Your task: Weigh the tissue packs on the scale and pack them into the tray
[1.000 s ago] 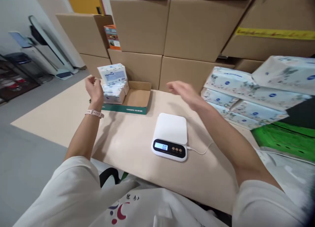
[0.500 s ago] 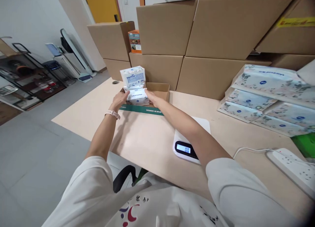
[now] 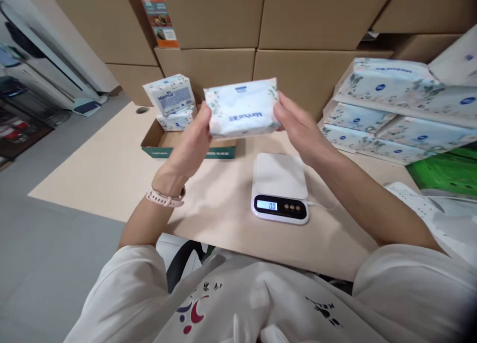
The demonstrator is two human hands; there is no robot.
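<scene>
Now L hand (image 3: 192, 145) + R hand (image 3: 301, 128) lifted pk (image 3: 242, 107) outta tray (image 3: 224, 152).

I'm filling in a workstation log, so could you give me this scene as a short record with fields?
Left hand: grips one end of the held pack
Right hand: grips the opposite end
Held pack: pale, floral print, lettering upside down to the camera, raised off the table
Scale: on the table, display lit, reading 0.0
Shallow box: green outside, brown inside
Packs by its back left: upper one tilted, lower one beneath
Right side: stack of similar packs
</scene>
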